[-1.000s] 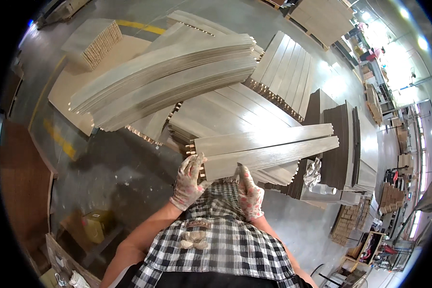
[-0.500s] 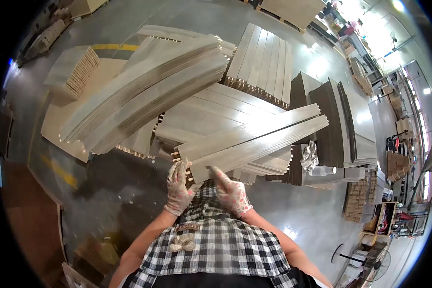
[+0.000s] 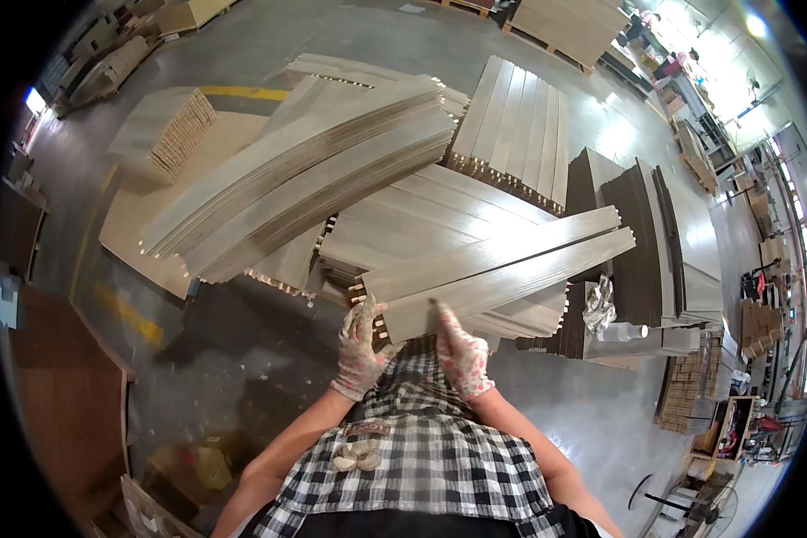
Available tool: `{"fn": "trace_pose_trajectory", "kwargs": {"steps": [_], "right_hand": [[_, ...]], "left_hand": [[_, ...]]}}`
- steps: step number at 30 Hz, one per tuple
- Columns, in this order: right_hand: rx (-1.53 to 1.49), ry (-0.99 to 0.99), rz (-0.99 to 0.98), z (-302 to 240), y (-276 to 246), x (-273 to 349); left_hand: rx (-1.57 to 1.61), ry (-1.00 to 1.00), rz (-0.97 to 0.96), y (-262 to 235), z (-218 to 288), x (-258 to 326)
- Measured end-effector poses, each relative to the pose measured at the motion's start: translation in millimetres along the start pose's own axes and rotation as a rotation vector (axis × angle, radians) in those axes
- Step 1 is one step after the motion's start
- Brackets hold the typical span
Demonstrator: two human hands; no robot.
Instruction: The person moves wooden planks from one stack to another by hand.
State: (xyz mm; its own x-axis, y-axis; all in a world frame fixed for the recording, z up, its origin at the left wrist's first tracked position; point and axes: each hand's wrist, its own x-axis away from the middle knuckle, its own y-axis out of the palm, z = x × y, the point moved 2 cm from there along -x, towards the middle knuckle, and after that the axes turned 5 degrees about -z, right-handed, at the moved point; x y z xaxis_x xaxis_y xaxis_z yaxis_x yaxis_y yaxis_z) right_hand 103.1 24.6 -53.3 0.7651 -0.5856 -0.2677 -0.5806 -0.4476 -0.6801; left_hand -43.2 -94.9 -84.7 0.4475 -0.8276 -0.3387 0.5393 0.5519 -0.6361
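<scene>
Both of my hands wear patterned work gloves. My left hand (image 3: 360, 345) grips the near end of a few long pale wood boards (image 3: 502, 273), and my right hand (image 3: 461, 351) holds the same end from below, a little to the right. The boards reach away to the upper right, above a low stack of similar pale boards (image 3: 421, 229). Wooden dowels stick out of the board ends by my left hand.
A tall slanted pile of pale boards (image 3: 305, 175) lies to the left, another row (image 3: 515, 121) behind. Dark panels (image 3: 641, 224) stand stacked on the right beside a crumpled cloth (image 3: 598, 305) and a bottle (image 3: 623, 332). Grey concrete floor (image 3: 242, 359) lies below left.
The boards in my hands have swung slightly and now sit higher and further right over the low stack. My view has tilted so the piles appear lower in the picture.
</scene>
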Motion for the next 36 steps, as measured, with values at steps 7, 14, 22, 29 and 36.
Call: {"fn": "trace_pose_trajectory", "kwargs": {"steps": [7, 14, 22, 29, 36], "right_hand": [[0.058, 0.071, -0.233, -2, 13, 6], [0.334, 0.043, -0.196, 21, -2, 1], [0.435, 0.488, 0.002, 154, -122, -6], [0.253, 0.173, 0.084, 171, -146, -10], [0.654, 0.654, 0.322, 354, -349, -36]], "left_hand": [[0.301, -0.016, 0.000, -9, -6, 5], [0.385, 0.041, 0.208, -13, 33, -24], [0.114, 0.112, 0.060, 33, 62, -62], [-0.193, 0.174, -0.235, 111, 114, -117], [-0.416, 0.212, -0.375, 141, 119, -121]]}}
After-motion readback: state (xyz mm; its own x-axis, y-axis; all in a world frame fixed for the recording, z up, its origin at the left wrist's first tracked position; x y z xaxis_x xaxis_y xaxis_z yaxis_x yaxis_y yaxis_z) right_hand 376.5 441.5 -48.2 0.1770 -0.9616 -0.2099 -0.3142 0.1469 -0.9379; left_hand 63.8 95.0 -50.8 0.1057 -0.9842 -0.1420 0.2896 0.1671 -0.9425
